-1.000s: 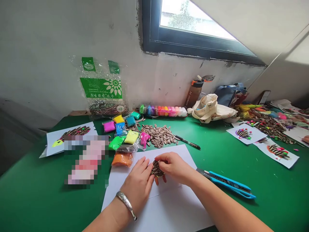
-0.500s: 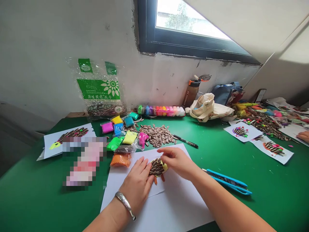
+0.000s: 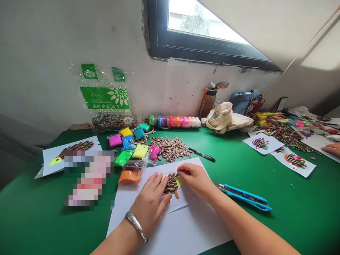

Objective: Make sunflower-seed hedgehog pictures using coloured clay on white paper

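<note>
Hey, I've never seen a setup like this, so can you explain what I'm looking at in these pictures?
Sure. There's no machine here: these are a person's two bare hands. Every picture comes from one camera on that person's head, looking forward and down.

The left hand lies spread, its fingers against a small yellow-green piece covered in dark, striped seeds. The right hand has thumb and finger pinched at its edge, perhaps on something small and dark; it's hard to tell.

Beneath is white paper on a green table. Beyond lie colourful packets, a heap of seeds and a pen. A blue cutter lies by the right forearm. At the far right edge is another person's hand.
</note>
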{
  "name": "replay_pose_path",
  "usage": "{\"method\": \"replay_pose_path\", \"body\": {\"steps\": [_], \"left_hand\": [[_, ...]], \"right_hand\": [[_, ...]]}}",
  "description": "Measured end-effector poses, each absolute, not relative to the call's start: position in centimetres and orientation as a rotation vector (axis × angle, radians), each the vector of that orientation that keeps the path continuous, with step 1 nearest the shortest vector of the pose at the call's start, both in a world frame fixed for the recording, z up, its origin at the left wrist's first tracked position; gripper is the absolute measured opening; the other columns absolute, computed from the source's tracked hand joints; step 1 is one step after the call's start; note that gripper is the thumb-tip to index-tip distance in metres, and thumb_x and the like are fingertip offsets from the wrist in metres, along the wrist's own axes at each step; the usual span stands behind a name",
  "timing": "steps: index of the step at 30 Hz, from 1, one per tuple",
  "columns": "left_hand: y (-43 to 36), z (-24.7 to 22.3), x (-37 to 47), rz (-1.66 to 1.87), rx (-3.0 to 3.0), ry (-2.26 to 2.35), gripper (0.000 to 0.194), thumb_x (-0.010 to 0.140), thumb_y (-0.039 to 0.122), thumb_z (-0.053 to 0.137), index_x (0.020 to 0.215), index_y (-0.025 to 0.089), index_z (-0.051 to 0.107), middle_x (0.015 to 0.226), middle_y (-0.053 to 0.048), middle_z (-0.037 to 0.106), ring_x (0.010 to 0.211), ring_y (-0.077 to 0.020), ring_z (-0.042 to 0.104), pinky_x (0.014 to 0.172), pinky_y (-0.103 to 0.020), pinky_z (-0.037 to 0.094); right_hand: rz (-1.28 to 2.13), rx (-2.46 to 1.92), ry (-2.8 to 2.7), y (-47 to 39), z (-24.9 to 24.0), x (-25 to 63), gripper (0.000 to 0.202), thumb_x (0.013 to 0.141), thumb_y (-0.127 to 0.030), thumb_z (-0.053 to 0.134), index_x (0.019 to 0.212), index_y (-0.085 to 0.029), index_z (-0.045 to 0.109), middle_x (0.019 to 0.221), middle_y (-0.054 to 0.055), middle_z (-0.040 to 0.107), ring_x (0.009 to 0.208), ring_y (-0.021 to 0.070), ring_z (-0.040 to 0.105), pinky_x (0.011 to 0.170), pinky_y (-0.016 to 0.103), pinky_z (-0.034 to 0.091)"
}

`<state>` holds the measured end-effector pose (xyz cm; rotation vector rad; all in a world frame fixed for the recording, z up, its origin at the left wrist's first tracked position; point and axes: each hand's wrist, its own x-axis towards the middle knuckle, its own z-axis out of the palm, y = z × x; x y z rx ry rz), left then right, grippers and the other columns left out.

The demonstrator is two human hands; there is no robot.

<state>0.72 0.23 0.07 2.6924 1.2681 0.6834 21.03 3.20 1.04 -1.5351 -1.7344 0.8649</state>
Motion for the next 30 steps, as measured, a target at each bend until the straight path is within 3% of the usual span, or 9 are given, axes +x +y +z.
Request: {"method": "replay_pose_path", "body": {"steps": [5,20,30], "left_hand": [[0.3,0.2,0.9,0.654,2.707,1.217,0.042,0.089,0.032,0.048,0.127,0.015,0.053,0.13,-0.013,0.055,0.125,-0.0316,0.044,0.098,-0.049,0.046],[0.7,-0.5,1.8,0.659,2.708,1.193,0.043,0.09,0.036,0.047,0.125,0.013,0.056,0.129,-0.015,0.055,0.124,-0.0318,0.046,0.098,-0.048,0.046],[0.7,-0.5,1.8,0.67,2.707,1.183,0.042,0.089,0.037,0.048,0.124,0.014,0.056,0.129,-0.016,0.055,0.123,-0.0317,0.047,0.098,-0.049,0.045]], "right_hand": [[0.779,-1.543,-1.815,3.2,0.9,20.9,0.017,0.077,-0.014,0.048,0.075,-0.018,0.065,0.071,0.0,0.063,0.068,0.013,0.055,0.063,0.022,0.04],[0.676,-1.531,-1.993,3.2,1.2,20.7,0.018,0.076,-0.007,0.048,0.073,-0.017,0.063,0.073,0.001,0.062,0.069,0.0125,0.052,0.063,0.022,0.036],[0.663,-1.588,-1.915,2.6,1.5,21.4,0.016,0.078,-0.013,0.05,0.082,-0.018,0.065,0.075,0.001,0.061,0.07,0.0133,0.053,0.065,0.023,0.039]]}}
